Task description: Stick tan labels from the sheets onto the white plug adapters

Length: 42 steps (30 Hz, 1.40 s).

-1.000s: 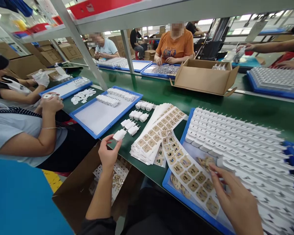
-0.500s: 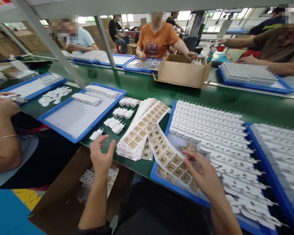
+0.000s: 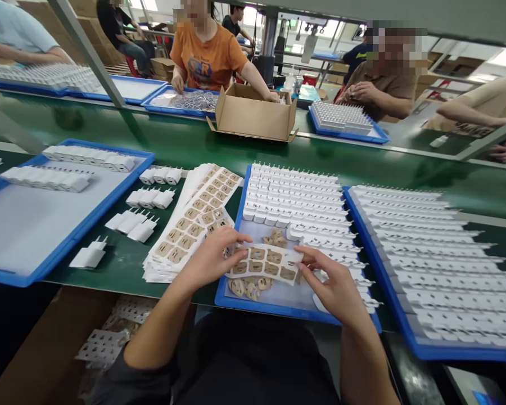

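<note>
A white sheet of brown stickers (image 3: 265, 262) is stretched between my hands above the near part of a blue tray (image 3: 270, 310). My left hand (image 3: 213, 253) pinches its left end between thumb and fingers. At the right end, my right hand (image 3: 329, 284) grips the sheet's edge with thumb and forefinger. Loose brown pieces (image 3: 251, 288) lie in the tray beneath the sheet. Rows of white plug adapters (image 3: 295, 194) with pins up fill the tray's far and right parts. Left of the tray lies a stack of sticker sheets (image 3: 185, 225), partly behind my left hand.
Several white adapters (image 3: 145, 198) stand in small groups left of the stack. Another blue tray (image 3: 21, 279) with two adapter rows lies farther left; a full tray (image 3: 455, 270) sits at right. Across the green belt (image 3: 172, 132), co-workers sit near an open carton (image 3: 253, 115).
My left hand has moved right, from beside the stack onto the sheet's left end. The sheet is now held up between both hands. The camera view has turned right.
</note>
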Tool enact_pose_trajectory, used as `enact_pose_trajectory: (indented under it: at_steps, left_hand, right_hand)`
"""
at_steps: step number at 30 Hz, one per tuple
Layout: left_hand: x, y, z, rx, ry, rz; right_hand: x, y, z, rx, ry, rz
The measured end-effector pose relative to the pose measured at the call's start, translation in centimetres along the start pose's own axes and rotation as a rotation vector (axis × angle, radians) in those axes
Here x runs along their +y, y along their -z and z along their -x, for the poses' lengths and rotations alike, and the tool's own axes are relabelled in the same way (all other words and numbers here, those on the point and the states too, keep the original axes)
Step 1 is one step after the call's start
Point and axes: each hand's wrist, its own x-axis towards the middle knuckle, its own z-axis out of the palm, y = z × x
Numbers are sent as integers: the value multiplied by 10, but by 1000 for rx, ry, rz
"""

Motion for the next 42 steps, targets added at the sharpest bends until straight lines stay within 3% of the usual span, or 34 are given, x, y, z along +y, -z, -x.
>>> enact_pose_trajectory:
  at_steps: [6,12,16,21,24,31,37,40,42]
  left_hand:
    - [33,-11,-18,-62,-128,-125]
    - [52,-8,-50,-383,-50,43]
    - [50,-3,-70,-666,63,305]
    - [43,-3,-82,-835,86,396]
    - [39,-2,-85,-871,91,460]
    - [36,-7,-88,-882,143,500]
    - [31,1,-92,-918,168,445]
    - [32,0,-92,-881,113,190]
    - [38,-10,-89,-749,42,-123]
  right_hand:
    - [-1,-12,2,32,-57,-303]
    - [2,-14,6,102,22,-403]
    - [3,-10,9,157,68,-342]
    - [-3,-5,6,301,397,15]
    - [-3,-5,4,253,510,156]
    - [-4,-8,2,235,583,244]
    - [0,5,15,170,524,50]
    - [10,16,26,337,385,-200]
    - [16,23,31,476,308,-270]
